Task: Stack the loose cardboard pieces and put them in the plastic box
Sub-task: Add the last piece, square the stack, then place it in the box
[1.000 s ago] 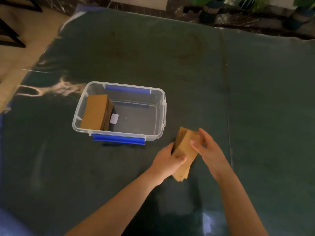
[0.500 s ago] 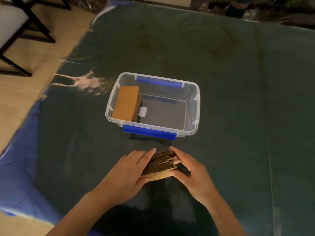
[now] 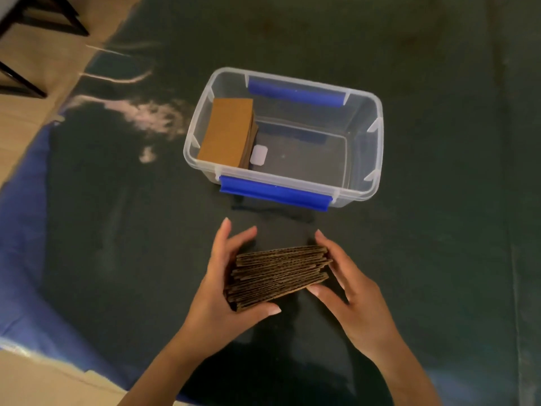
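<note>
- Here, both hands hold a stack of brown corrugated cardboard pieces between them, just above or on the dark green cloth-covered surface — which of the two cannot be told.
- The left hand clamps the stack's left end: thumb curled under the near corner, fingers raised and slightly spread along the far side.
- The right hand presses the right end, fingers together against the edges, thumb low at the near corner.
- The stack's fluted edges face the camera; the pieces are not flush, and their right ends step in and out unevenly.
- The clear rectangular plastic box with blue clip handles sits beyond the hands, well apart from the stack, its near blue handle toward the person.
- Inside the box, a second pile of brown cardboard pieces leans against the left wall, tilted, beside a small white label on the floor of the box.
- The middle and right of the box floor are open — bare room beside the leaning pile.
- Between the hands and the box lies a strip of bare cloth.
- At the left, a blue sheet edge shows under the green cloth, then pale wooden floor and dark chair legs.
</note>
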Available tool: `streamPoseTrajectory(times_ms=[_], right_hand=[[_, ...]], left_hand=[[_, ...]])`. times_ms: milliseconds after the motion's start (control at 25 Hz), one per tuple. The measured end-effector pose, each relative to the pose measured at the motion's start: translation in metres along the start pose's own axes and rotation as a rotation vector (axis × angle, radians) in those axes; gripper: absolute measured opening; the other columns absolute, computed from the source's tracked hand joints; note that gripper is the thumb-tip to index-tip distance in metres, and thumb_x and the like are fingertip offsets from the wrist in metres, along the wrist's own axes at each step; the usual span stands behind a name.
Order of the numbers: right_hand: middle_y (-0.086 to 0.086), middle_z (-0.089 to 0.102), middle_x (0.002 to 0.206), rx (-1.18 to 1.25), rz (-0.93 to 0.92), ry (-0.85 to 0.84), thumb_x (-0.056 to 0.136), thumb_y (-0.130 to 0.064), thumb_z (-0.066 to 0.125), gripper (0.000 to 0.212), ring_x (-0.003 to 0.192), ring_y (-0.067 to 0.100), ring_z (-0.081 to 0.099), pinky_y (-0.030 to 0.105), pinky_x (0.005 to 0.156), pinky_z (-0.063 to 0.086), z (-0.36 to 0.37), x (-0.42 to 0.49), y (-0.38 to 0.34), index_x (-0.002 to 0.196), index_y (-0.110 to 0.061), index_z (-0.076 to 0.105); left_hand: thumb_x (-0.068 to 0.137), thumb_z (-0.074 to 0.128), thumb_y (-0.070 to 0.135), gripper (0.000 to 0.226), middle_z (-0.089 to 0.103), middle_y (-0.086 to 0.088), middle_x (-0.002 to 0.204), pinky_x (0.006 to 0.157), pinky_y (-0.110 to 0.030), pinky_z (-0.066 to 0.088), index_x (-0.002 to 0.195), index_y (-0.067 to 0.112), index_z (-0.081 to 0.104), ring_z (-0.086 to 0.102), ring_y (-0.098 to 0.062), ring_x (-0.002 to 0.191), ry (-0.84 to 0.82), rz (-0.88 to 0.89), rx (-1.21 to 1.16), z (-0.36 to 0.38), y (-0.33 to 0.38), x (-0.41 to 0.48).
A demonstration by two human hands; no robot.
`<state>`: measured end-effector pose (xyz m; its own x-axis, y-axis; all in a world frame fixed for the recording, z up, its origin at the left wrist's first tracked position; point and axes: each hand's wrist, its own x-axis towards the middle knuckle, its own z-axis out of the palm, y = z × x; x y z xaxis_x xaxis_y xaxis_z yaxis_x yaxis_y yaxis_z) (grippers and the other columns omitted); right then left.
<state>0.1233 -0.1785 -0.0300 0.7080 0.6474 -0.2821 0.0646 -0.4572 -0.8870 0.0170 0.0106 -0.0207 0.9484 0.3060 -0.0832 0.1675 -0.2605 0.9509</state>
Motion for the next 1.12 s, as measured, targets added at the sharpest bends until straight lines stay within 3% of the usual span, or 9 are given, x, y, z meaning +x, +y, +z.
streamPoseTrajectory(times_ms=[160, 280, 400, 520, 680, 760, 920, 1120], right_hand=[[-0.032, 0.039, 0.136, -0.021, 0.027, -0.009, 0.084, -0.026, 0.060, 0.079, 0.121, -0.015, 0.041, -0.005, 0.092, 0.030, 0.016, -0.004, 0.002, 0.138, -0.056, 0.010], [-0.051, 0.023, 0.131, -0.016, 0.005, 0.015, 0.084, -0.028, 0.058, 0.082, 0.124, -0.021, 0.031, -0.008, 0.092, 0.025, 0.026, -0.005, 0.001, 0.136, -0.060, 0.002], [-0.055, 0.018, 0.130, -0.029, 0.007, 0.006, 0.080, -0.042, 0.053, 0.079, 0.123, -0.023, 0.028, -0.009, 0.093, 0.022, 0.025, -0.004, -0.002, 0.133, -0.064, -0.001], [-0.037, 0.029, 0.140, -0.098, -0.016, -0.013, 0.075, -0.055, 0.047, 0.074, 0.125, -0.017, 0.032, -0.008, 0.094, 0.023, 0.013, -0.002, -0.005, 0.137, -0.058, 0.006], [-0.031, 0.039, 0.135, -0.208, -0.095, -0.033, 0.076, -0.054, 0.055, 0.068, 0.126, -0.012, 0.034, -0.004, 0.098, 0.024, -0.007, 0.004, -0.011, 0.137, -0.052, 0.024], [-0.032, 0.043, 0.129, -0.279, -0.168, -0.002, 0.075, -0.052, 0.059, 0.063, 0.122, -0.009, 0.038, 0.001, 0.096, 0.031, -0.016, 0.006, -0.013, 0.133, -0.046, 0.036], [-0.026, 0.057, 0.114, -0.262, -0.218, 0.034, 0.071, -0.036, 0.065, 0.053, 0.096, -0.007, 0.055, 0.001, 0.078, 0.043, -0.017, 0.007, -0.012, 0.122, -0.037, 0.052], [-0.012, 0.063, 0.116, -0.324, -0.287, 0.104, 0.071, -0.027, 0.072, 0.052, 0.096, -0.012, 0.056, 0.004, 0.084, 0.046, -0.014, 0.009, -0.005, 0.121, -0.022, 0.059]], left_hand=[[0.059, 0.079, 0.033, 0.115, 0.032, 0.017, 0.143, 0.105, -0.030, 0.037, 0.138, 0.048, -0.004, 0.034, -0.014, 0.133, 0.063, 0.066, -0.019, 0.008, -0.004, 0.003], [0.059, 0.079, 0.033, 0.116, 0.031, 0.020, 0.142, 0.102, -0.041, 0.041, 0.138, 0.047, -0.005, 0.035, -0.018, 0.132, 0.090, 0.083, 0.009, 0.013, -0.005, 0.005], [0.061, 0.076, 0.041, 0.115, 0.026, 0.022, 0.145, 0.107, -0.030, 0.033, 0.139, 0.043, -0.008, 0.028, -0.011, 0.135, 0.031, 0.066, 0.072, 0.011, -0.008, 0.003], [0.061, 0.072, 0.049, 0.110, 0.025, 0.025, 0.144, 0.106, -0.011, 0.026, 0.141, 0.039, -0.002, 0.023, -0.004, 0.136, -0.049, 0.045, 0.178, -0.001, -0.012, -0.004], [0.062, 0.062, 0.056, 0.083, 0.038, 0.026, 0.133, 0.090, -0.015, 0.034, 0.135, 0.039, 0.027, 0.027, 0.006, 0.125, 0.009, 0.028, 0.445, -0.023, -0.012, -0.010], [0.064, 0.063, 0.058, 0.072, 0.044, 0.029, 0.126, 0.085, -0.011, 0.038, 0.129, 0.038, 0.039, 0.035, 0.007, 0.116, 0.048, 0.021, 0.475, -0.026, -0.010, -0.013], [0.066, 0.064, 0.048, 0.060, 0.056, 0.026, 0.112, 0.081, 0.000, 0.040, 0.122, 0.041, 0.045, 0.055, 0.007, 0.097, 0.062, -0.031, 0.370, -0.019, -0.007, -0.018], [0.070, 0.055, 0.041, 0.054, 0.056, 0.020, 0.107, 0.082, 0.005, 0.036, 0.122, 0.030, 0.046, 0.053, 0.006, 0.099, 0.057, 0.032, 0.455, -0.017, -0.006, -0.017]])
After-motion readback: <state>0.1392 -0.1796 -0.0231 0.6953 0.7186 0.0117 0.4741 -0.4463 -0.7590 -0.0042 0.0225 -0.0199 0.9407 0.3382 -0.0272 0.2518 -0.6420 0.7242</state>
